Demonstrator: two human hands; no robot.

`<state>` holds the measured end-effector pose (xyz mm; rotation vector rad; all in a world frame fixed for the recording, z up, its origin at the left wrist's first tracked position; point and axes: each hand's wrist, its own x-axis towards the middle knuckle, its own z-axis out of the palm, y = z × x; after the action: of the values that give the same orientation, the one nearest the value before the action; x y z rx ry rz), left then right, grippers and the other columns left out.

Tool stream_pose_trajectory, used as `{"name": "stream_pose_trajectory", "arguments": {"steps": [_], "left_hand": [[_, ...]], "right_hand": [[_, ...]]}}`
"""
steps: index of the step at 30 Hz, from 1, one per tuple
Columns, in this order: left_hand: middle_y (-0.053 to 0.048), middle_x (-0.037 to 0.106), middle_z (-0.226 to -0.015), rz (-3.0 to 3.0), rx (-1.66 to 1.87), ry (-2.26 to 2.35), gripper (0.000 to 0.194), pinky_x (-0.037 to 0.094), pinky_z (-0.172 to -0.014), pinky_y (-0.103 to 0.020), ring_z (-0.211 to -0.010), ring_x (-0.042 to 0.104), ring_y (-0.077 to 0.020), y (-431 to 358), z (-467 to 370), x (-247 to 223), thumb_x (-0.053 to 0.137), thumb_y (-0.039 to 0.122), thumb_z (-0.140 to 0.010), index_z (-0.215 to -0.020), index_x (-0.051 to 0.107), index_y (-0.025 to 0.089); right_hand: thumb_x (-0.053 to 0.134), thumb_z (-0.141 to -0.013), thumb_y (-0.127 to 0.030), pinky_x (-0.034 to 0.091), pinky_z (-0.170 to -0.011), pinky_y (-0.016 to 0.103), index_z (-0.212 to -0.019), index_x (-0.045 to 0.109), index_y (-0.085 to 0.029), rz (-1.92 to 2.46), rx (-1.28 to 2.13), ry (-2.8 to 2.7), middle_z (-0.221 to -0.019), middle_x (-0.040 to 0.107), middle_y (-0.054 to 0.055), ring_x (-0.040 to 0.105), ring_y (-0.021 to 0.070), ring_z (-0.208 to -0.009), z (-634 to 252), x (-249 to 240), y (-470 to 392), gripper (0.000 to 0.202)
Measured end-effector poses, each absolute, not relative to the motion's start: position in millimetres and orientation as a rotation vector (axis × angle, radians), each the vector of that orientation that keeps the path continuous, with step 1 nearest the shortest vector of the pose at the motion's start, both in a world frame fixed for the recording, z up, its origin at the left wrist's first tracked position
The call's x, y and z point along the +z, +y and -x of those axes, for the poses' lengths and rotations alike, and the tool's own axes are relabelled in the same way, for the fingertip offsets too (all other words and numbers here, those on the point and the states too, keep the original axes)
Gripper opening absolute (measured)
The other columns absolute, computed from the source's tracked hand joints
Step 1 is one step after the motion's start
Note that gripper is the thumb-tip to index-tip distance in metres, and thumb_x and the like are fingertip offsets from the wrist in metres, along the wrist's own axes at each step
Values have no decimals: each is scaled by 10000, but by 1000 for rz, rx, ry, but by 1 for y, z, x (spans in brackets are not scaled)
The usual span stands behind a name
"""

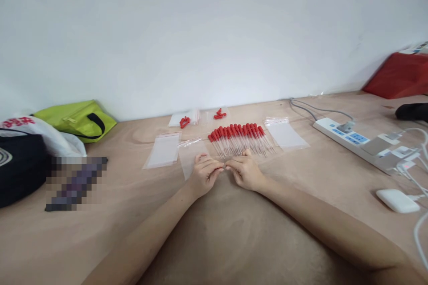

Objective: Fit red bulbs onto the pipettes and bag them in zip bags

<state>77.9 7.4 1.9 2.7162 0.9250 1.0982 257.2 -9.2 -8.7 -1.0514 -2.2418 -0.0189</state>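
Over the wooden tabletop, my left hand and my right hand meet almost fingertip to fingertip. Both are closed in a pinch around something tiny, too small to name. Just beyond them lies a row of several droppers with red bulbs and thin clear tubes pointing toward me. A clear zip bag lies flat beside my left hand, partly hidden by it. Farther left is another zip bag, whitish inside, and a third zip bag lies right of the droppers.
Loose red bulbs and more red bulbs lie on plastic bags near the wall. A power strip with plugs and cables, plus a white case, occupies the right. At left are a green bag, a black bag and a blurred-out object.
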Motion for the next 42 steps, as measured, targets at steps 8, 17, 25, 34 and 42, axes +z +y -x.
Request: {"name": "stream_pose_trajectory", "arguments": {"steps": [8,17,25,34,42], "left_hand": [[-7,689,-751,-2734,1060,992,186,266,-905,-378,-712,611,-147,16,-65,3,484,350,-846,-816,609,215],[-47,668,-939,-2719,957,1205,284,259,-914,-408,-895,576,-208,19,-58,4,511,430,-809,-1015,576,244],[-169,443,-1289,-2592,484,1833,479,243,-960,-508,-1209,366,-295,24,-53,-11,399,439,-846,-1233,421,158],[-162,197,-1428,-2493,-88,1882,629,153,-1043,-470,-1320,158,-276,17,-61,4,224,496,-879,-1343,270,74],[-160,234,-1415,-2532,-38,1805,589,163,-1048,-471,-1315,181,-267,8,-53,4,238,464,-878,-1320,310,82]], "right_hand": [[373,-888,-245,227,-670,299,-886,612,-185,1048,66,-2249,-837,666,42,553,140,-744,-261,-8,-3,247],[468,-841,-280,222,-657,327,-802,651,-214,1187,-129,-2264,-766,640,47,489,176,-752,-266,1,-5,199],[447,-805,-294,312,-720,326,-993,585,-181,1794,85,-1576,-739,649,58,566,211,-744,-277,8,42,259],[452,-784,-306,251,-799,386,-930,588,-195,2094,35,-1548,-787,653,67,574,225,-799,-259,8,71,229],[465,-790,-323,253,-794,363,-841,593,-173,1856,-128,-1632,-800,637,63,541,210,-806,-270,-2,53,203]]}}
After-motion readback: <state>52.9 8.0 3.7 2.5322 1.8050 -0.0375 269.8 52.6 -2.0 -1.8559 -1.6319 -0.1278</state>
